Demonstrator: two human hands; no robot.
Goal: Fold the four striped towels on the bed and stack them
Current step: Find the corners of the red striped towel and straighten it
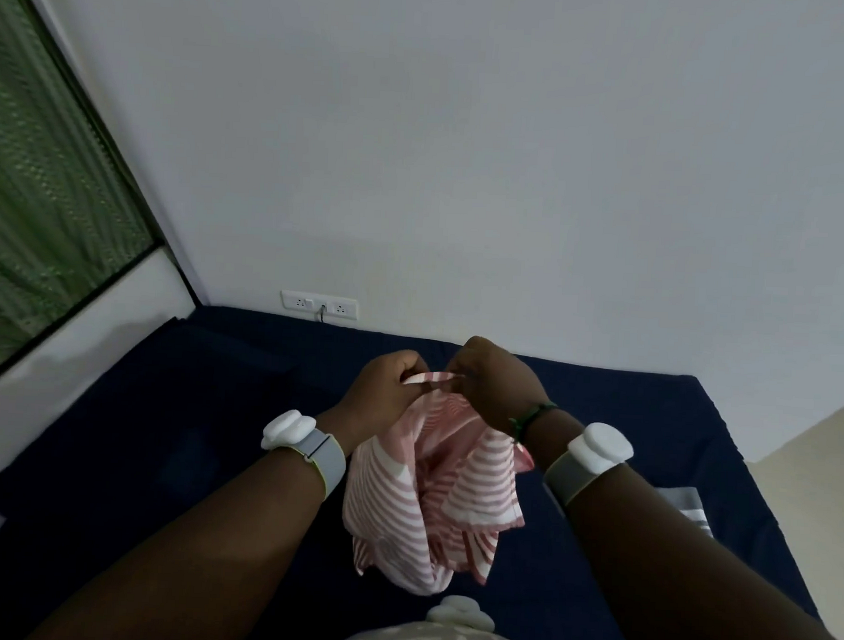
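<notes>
Above the dark blue bed (213,407), near its middle: pink-and-white striped towel (432,484), held up in the air, hanging bunched and crumpled in loose folds, lower end dangling close over the sheet. Top edge pinched between both hands, held close together. Left hand (383,390) curled, grip pinching the towel's upper hem between thumb and fingers. Right hand (495,381) likewise curled, grip pinching the same hem just beside the left, knuckles turned upward. Short stretch of hem pulled taut between the two grips.

On each wrist, a grey strap with a white tracker: left tracker (287,430), right tracker (598,446). Around the right wrist too, a thin green band (532,414).

At the right edge of the bed, partly hidden behind the right forearm: grey-and-white striped towel (682,510), lying flat on the sheet, well apart from the pink one.

Behind the bed, a plain white wall (466,152) with a white socket strip (319,306) just above the mattress line, a cable plugged in. To the left, a dark-framed window (43,206) with green patterned glass. Beyond the right corner of the bed, pale floor (821,434).
</notes>
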